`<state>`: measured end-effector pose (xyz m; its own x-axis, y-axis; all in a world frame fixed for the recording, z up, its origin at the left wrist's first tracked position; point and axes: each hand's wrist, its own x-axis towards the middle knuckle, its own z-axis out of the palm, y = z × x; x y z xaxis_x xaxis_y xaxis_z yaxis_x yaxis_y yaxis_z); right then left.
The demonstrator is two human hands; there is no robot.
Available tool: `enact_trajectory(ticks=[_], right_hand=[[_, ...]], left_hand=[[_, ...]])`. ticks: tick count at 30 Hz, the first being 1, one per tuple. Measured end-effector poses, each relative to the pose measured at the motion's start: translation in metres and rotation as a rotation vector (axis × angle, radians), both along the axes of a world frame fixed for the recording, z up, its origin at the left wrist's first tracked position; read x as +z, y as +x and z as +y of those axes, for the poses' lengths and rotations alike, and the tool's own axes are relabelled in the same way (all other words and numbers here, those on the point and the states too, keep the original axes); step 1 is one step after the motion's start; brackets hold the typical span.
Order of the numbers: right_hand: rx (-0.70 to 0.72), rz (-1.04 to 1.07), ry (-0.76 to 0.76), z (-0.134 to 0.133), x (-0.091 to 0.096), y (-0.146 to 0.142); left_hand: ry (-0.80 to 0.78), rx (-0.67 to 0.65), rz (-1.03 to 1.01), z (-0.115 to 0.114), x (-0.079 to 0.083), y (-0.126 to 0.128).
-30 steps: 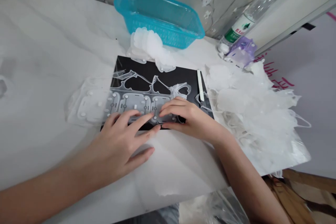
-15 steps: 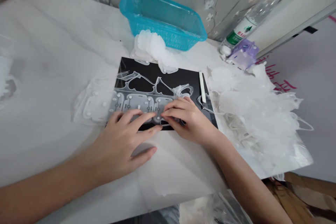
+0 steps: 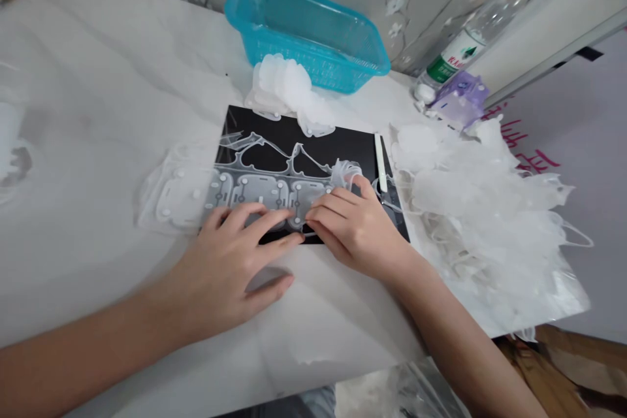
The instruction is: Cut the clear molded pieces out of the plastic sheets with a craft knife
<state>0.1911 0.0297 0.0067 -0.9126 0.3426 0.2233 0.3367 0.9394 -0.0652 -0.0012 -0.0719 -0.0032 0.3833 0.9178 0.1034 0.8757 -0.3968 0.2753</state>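
A translucent silicone sheet (image 3: 255, 191) of moulded pads with loose trim strips lies across a black mat (image 3: 313, 144) on the white table. My left hand (image 3: 230, 261) rests flat on the sheet's near edge, fingers stretched out and pressing it down. My right hand (image 3: 355, 225) lies next to it on the right end of the sheet, fingers curled down onto the silicone, with a tangle of trim (image 3: 345, 171) just beyond the fingertips. Whether those fingers pinch anything is hidden.
A turquoise plastic basket (image 3: 313, 32) stands at the back with a stack of white silicone pieces (image 3: 289, 88) before it. A large heap of translucent trimmings (image 3: 480, 209) fills the right. A white stick (image 3: 379, 153), a water bottle (image 3: 458, 52) and a purple packet (image 3: 460, 98) lie nearby.
My right hand has slid a little to the right along the sheet. The left hand has stayed pressed in place. The view shifted slightly.
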Motion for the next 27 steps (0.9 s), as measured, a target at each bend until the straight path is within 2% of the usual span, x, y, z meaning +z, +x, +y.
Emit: enact_trajectory(ticks=[6, 11, 15, 23, 27], right_hand=[[-0.078, 0.013, -0.004, -0.0004, -0.0035, -0.0038], [-0.159, 0.04, 0.046, -0.0005, -0.0075, -0.0052], [-0.224, 0.082, 0.104, 0.0004, -0.009, -0.0066], [-0.12, 0.053, 0.163, 0.0037, -0.0059, -0.0042], [-0.014, 0.104, 0.186, 0.0013, -0.0097, -0.0058]], left_hand=[[-0.03, 0.007, -0.011, -0.0004, 0.0026, -0.0003], [-0.029, 0.031, -0.01, -0.0005, 0.0034, 0.0006], [0.011, -0.003, 0.0, 0.0002, -0.0001, -0.0003], [0.059, -0.03, -0.036, -0.0002, -0.0037, -0.0012], [0.076, -0.014, -0.025, -0.0008, -0.0054, -0.0011]])
